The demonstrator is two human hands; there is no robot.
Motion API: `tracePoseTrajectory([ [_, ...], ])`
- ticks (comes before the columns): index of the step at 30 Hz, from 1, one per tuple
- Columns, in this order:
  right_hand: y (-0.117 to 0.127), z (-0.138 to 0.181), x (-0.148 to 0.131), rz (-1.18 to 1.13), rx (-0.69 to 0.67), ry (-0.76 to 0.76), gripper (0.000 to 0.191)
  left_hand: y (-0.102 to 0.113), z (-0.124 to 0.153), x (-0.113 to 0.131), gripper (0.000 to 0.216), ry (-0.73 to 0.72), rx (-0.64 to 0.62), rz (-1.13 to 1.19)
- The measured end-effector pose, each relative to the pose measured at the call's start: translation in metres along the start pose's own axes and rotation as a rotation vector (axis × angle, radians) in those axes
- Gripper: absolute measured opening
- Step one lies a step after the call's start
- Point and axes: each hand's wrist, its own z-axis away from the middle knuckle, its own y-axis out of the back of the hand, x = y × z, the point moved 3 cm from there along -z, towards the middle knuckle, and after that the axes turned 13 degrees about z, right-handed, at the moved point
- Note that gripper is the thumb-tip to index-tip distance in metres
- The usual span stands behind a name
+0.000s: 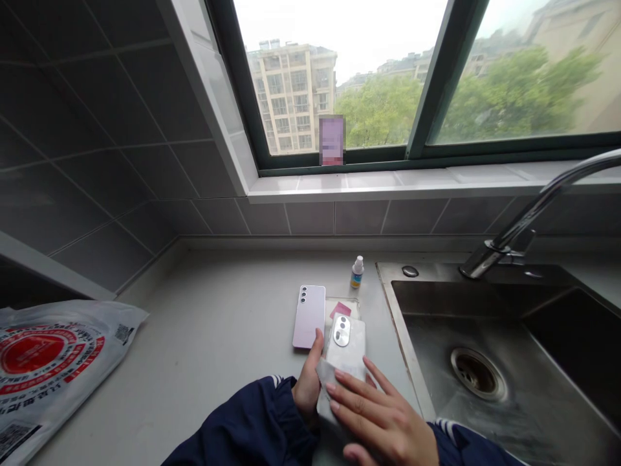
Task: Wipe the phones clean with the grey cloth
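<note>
My left hand (309, 382) is closed around the left side of a white phone (356, 340), its thumb along the edge. The phone's back faces up, with an oval silver camera bump at the top. My right hand (383, 414) presses a thin white cloth (326, 382) onto the phone's lower back, fingers stretched across it. The cloth hangs below the phone, and its far side is hidden under my fingers. Just left lies a lilac phone (309, 318), camera side up. Behind the white phone is a clear case (355, 304) with a pink card (342, 309) on it.
A small white-capped bottle (356, 273) stands near the steel sink (410, 362), whose faucet (514, 226) arches at the right. A printed plastic bag (58, 362) lies on the left of the counter (208, 310). The window (339, 77) is behind the tiled ledge.
</note>
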Motion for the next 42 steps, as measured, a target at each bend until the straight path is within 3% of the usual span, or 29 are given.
tracePoseTrajectory([
  [3,-0.001,-0.001,-0.002,0.009,-0.003,0.043,0.042,-0.001,0.001,0.002,0.093,-0.026,0.019,-0.049],
  [11,-0.002,0.002,0.005,-0.128,-0.029,-0.098,0.036,0.004,-0.001,0.000,0.087,-0.026,0.029,0.008],
  [19,-0.009,0.002,0.032,-0.151,-0.007,-0.160,0.039,-0.007,-0.002,0.002,0.080,-0.050,-0.051,-0.007],
  [26,-0.012,0.005,0.040,-0.143,-0.051,-0.161,0.046,-0.006,-0.003,0.001,0.073,-0.036,-0.142,-0.047],
  [28,-0.014,0.007,0.042,-0.111,-0.076,-0.180,0.049,-0.003,-0.003,0.001,0.076,0.016,-0.162,-0.108],
  [33,-0.021,0.014,0.051,0.012,-0.148,-0.282,0.056,0.014,-0.001,-0.006,0.121,0.365,-0.076,-0.376],
  [37,-0.023,0.017,0.054,0.045,-0.122,-0.326,0.058,0.020,-0.003,-0.007,0.124,0.421,-0.043,-0.459],
  [42,-0.022,0.017,0.056,0.047,-0.116,-0.323,0.058,0.015,-0.001,-0.007,0.116,0.378,-0.125,-0.442],
])
